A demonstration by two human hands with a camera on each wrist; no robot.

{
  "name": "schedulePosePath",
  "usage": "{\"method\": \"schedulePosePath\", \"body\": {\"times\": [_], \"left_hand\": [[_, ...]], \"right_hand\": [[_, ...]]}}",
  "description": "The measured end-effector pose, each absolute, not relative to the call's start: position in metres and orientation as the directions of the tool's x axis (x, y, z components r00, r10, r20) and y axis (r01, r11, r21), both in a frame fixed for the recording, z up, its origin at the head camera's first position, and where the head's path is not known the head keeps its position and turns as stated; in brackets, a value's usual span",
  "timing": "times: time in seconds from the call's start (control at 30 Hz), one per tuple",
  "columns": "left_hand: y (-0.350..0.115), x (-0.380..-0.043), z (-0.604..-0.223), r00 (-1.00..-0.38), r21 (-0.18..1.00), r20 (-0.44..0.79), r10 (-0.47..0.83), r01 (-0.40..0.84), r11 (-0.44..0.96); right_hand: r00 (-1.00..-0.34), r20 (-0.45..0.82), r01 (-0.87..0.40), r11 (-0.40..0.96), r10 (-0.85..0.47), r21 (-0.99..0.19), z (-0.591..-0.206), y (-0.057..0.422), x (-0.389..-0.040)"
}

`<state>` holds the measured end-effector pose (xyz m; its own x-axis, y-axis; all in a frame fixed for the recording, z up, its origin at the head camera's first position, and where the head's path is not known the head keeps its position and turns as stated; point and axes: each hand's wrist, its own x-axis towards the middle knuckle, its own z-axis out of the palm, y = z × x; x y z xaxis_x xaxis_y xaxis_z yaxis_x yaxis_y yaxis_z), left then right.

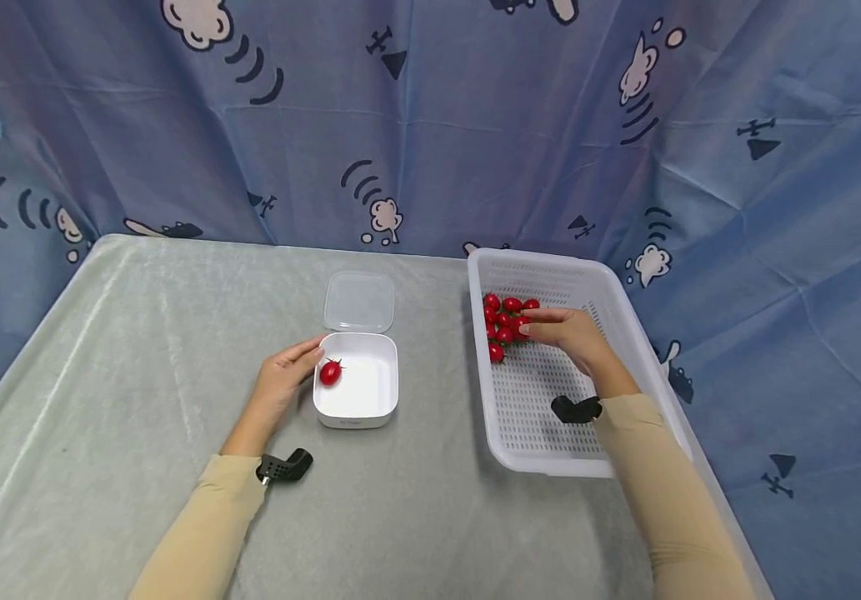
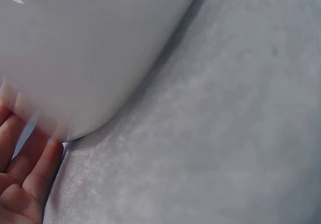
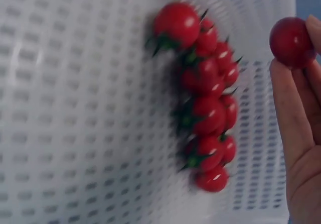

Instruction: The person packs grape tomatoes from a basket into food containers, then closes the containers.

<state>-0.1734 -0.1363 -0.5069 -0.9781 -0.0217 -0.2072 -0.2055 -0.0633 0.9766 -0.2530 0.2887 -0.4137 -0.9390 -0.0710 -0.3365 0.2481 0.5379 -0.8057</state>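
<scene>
My right hand pinches a cherry tomato between thumb and fingertips, held above the white perforated basket. Below it in the basket lies a cluster of several cherry tomatoes with green stems, along the left side in the head view. My left hand rests against the left side of a small white square box, its fairly straight fingers touching the wall. One cherry tomato lies inside that box, near its left wall.
Just behind the box lies a translucent square lid. A grey cloth covers the table. Behind and to the right hangs a blue patterned curtain, close to the basket's far and right sides.
</scene>
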Motion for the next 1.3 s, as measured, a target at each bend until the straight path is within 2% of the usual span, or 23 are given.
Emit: {"method": "schedulePosePath", "body": {"times": [0.4, 0.63, 1.3], "left_hand": [[-0.136, -0.173, -0.508, -0.976, 0.974, -0.218, -0.018, -0.217, -0.063], [-0.136, -0.172, -0.508, -0.977, 0.974, -0.212, -0.024, -0.210, -0.081], [-0.136, -0.172, -0.505, -0.977, 0.976, -0.211, -0.020, -0.210, -0.066]], "right_hand": [[-0.970, -0.217, 0.167, 0.355, -0.107, -0.920, -0.378, 0.257, -0.238], [-0.970, -0.200, 0.159, 0.255, -0.142, -0.954, -0.365, 0.235, -0.235], [-0.963, -0.184, 0.141, 0.213, -0.197, -0.967, -0.349, 0.178, -0.223]]}}
